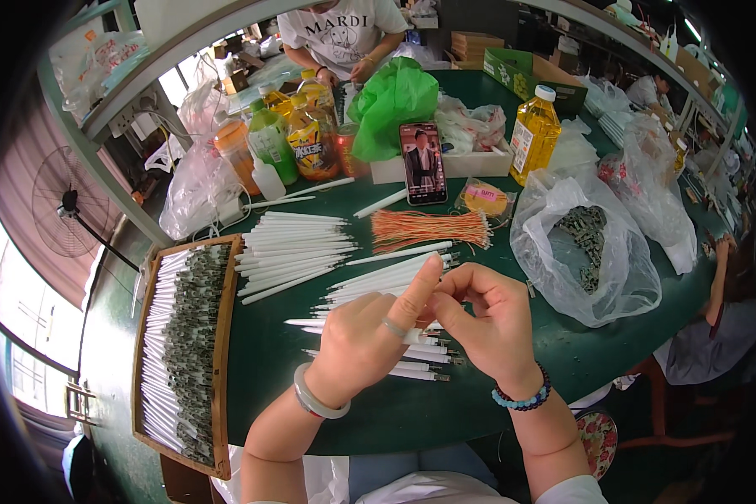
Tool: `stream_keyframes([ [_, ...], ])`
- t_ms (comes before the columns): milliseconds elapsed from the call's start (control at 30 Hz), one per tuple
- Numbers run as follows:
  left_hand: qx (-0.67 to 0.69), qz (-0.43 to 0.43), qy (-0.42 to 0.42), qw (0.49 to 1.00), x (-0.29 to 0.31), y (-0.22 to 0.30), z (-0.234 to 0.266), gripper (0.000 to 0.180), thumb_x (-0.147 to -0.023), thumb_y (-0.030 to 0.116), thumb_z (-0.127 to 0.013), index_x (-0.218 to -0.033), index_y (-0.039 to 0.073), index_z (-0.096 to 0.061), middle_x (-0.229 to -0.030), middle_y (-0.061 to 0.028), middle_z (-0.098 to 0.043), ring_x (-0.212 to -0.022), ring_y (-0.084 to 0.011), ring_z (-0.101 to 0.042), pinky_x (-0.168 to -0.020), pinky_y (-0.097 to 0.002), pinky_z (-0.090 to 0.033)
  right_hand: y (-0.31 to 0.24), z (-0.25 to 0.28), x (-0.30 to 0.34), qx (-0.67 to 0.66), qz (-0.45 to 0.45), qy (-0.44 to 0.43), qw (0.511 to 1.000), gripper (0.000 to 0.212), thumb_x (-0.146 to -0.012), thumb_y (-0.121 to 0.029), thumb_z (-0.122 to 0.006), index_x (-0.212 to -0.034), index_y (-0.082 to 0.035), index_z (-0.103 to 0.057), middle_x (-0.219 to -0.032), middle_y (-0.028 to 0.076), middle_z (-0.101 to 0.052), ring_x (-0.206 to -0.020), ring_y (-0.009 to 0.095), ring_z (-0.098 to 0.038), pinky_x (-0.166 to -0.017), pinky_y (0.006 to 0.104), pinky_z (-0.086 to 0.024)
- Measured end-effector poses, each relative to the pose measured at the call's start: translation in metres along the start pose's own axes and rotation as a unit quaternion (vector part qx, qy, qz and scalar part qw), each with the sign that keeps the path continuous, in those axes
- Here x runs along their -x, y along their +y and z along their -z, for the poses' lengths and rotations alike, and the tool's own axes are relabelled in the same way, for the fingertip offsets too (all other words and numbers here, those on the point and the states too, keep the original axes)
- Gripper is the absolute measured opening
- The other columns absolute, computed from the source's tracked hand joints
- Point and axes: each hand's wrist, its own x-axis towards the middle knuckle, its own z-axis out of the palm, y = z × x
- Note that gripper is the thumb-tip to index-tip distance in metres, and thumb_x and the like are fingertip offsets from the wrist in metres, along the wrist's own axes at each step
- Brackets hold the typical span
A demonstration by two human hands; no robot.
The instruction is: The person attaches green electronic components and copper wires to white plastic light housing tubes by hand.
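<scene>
My left hand (365,328), with a ring and a pale bangle, is closed around a slim white tube (417,337), its index finger stretched upward. My right hand (491,319), wearing a dark and blue bead bracelet, pinches close against it; what its fingertips hold is too small and hidden to make out. Under and beyond my hands lie white tubes (378,284), several with metal ends toward the right. A bundle of orange wires (431,229) rests just past them. Farther left is another fan of white tubes (298,249).
A wooden tray (223,378) of metal-tipped tubes stands left. At right, a clear plastic bag (546,281) holds small metal parts (592,239). A phone (423,164) stands upright behind the wires, near bottles (269,139) and an oil bottle (535,134). A person (344,38) works across the table.
</scene>
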Motion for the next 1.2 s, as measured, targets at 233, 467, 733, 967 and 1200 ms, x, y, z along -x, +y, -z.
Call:
stream_keyframes([
  [233,0.313,0.189,-0.118,0.923,-0.007,0.008,0.015,0.069,-0.068,0.003,-0.064,-0.13,0.007,-0.034,-0.054,-0.0036,-0.052,-0.048,-0.0166,-0.05,-0.049,-0.0218,-0.041,0.002,0.006,0.001,-0.078,-0.042,-0.013,0.996,0.006,-0.076,-0.004,-0.057,-0.076,0.001,-0.054,-0.071,0.0,-0.054,-0.065,0.004,-0.048,-0.061,0.0195,-0.041],
  [467,0.373,0.177,-0.119,0.903,-0.007,0.003,0.014,0.069,-0.065,0.0,-0.058,-0.129,0.006,-0.035,-0.057,-0.004,-0.055,-0.048,-0.0142,-0.05,-0.055,-0.0207,-0.042,-0.001,0.002,0.005,-0.149,-0.066,-0.028,0.986,0.008,-0.079,-0.005,-0.056,-0.081,0.001,-0.052,-0.074,-0.001,-0.051,-0.068,0.004,-0.046,-0.062,0.0185,-0.039],
  [733,0.366,0.189,-0.145,0.9,-0.008,0.002,0.014,0.058,-0.063,0.0,-0.059,-0.118,0.007,-0.043,-0.06,-0.0022,-0.055,-0.047,-0.0127,-0.048,-0.053,-0.0207,-0.043,0.001,0.0,0.009,-0.151,-0.045,-0.019,0.987,0.007,-0.08,-0.005,-0.054,-0.082,0.001,-0.051,-0.076,-0.001,-0.05,-0.069,0.004,-0.045,-0.062,0.0188,-0.038],
  [967,0.378,0.165,-0.101,0.906,-0.004,0.003,0.01,0.057,-0.066,-0.001,-0.059,-0.12,0.006,-0.043,-0.059,-0.001,-0.053,-0.05,-0.0097,-0.047,-0.051,-0.0208,-0.042,0.001,0.005,0.004,-0.17,-0.076,-0.036,0.982,0.01,-0.08,-0.006,-0.057,-0.086,0.002,-0.053,-0.079,0.001,-0.053,-0.073,0.005,-0.049,-0.065,0.0189,-0.041],
  [1200,0.467,0.241,-0.128,0.842,-0.004,0.004,0.011,0.063,-0.071,0.001,-0.059,-0.129,0.007,-0.034,-0.065,0.0006,-0.056,-0.057,-0.0049,-0.05,-0.057,-0.0202,-0.042,-0.003,0.009,-0.001,-0.248,-0.169,-0.118,0.947,0.011,-0.08,-0.006,-0.057,-0.085,0.004,-0.055,-0.079,0.004,-0.056,-0.072,0.009,-0.055,-0.065,0.0208,-0.046],
])
